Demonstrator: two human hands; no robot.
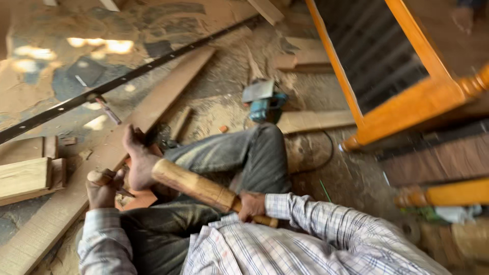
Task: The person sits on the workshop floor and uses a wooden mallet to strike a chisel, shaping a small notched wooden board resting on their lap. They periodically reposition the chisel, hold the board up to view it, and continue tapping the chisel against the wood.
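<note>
I sit on the floor with one knee bent, in grey trousers and a checked shirt. My right hand [252, 205] grips the thin end of a thick round wooden club [196, 186], which slants up to the left towards my bare foot [137, 158]. My left hand [102, 191] is closed around a short wooden-handled tool [94, 177], held upright beside the foot; its tip is hidden. The foot rests on a reddish-brown piece of wood [140, 198] lying next to a long pale plank [153, 107].
A long black metal strip [127, 76] crosses the dusty floor behind the plank. A blue power tool [265, 102] with its cable lies past my knee. An orange wooden furniture frame [407, 107] fills the right. Stacked wood blocks [25, 175] sit at the left.
</note>
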